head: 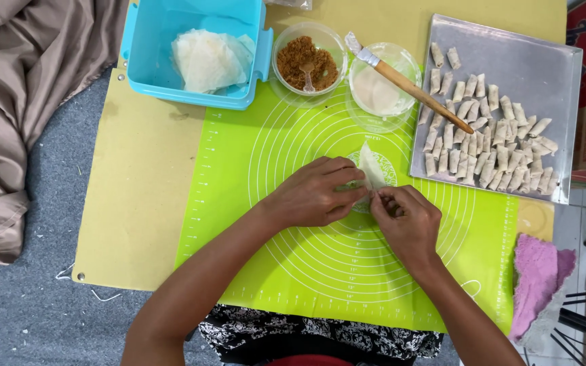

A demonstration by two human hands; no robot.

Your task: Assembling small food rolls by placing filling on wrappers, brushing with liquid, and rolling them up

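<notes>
Two hands are brought together at the middle of a lime-green silicone mat (293, 257), and a thin white pastry wrapper (370, 167) is pinched between them. The left hand (313, 193) is closed over the wrapper's near left edge, its fingertips curled down onto the sheet. The right hand (407, 218) is clenched just beside it, with the wrapper's lower corner gripped between thumb and fingers. The two hands are nearly touching. What lies inside the fold cannot be told, since it is hidden by the fingers.

The wrapper's free part is seen as a narrow pointed flap, raised from the mat and directed away from the body, toward the far edge of the table. Its long axis is thus laid roughly from near to far, leaning slightly to the left at the tip. The base of the flap is shared by both hands, while the tip is left free beyond them; the left fingertips are placed nearer to that tip.

Beyond the mat, a blue plastic box (145, 47) with more wrappers is set at the far left, then a bowl of brown crumbly filling (306, 61) with a small spoon, then a clear bowl (380, 91) crossed by a wooden-handled brush (412, 87). A metal tray (551, 74) of finished small rolls is placed to the right, and a pink cloth (538, 271) lies near the right forearm.
</notes>
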